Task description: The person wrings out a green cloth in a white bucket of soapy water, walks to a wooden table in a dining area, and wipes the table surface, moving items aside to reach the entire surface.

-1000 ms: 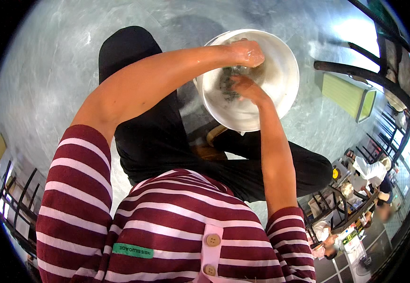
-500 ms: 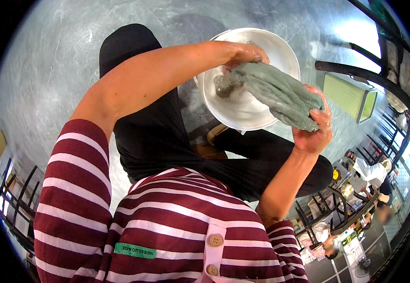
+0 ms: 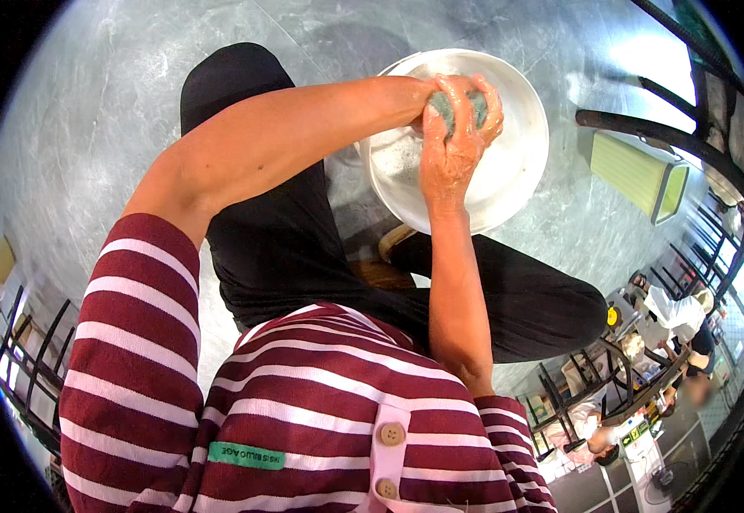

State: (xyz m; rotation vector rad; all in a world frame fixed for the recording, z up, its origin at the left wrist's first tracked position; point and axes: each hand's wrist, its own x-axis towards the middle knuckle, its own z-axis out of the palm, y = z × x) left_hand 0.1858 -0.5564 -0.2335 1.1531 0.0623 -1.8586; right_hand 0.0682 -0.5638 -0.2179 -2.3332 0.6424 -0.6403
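A wet grey-green cloth [image 3: 457, 113] is bunched up small between my two hands over a white bucket [image 3: 522, 162]. My right hand [image 3: 453, 154] is closed round it, its wet, soapy fingers spread across the top. My left hand [image 3: 421, 99] grips the cloth from the left side. Most of its fingers are hidden behind my right hand. Some suds show in the bucket below.
My bent legs in black trousers [image 3: 278, 231] flank the bucket on the grey floor [image 3: 132, 111]. To the right lies a light green bin [image 3: 633, 171] beside black metal chair frames [image 3: 637, 122]. Other people [image 3: 676, 316] are farther off at lower right.
My right hand has moved left and up to meet my left hand. The cloth, stretched out between them before, is now squeezed into a small bunch.
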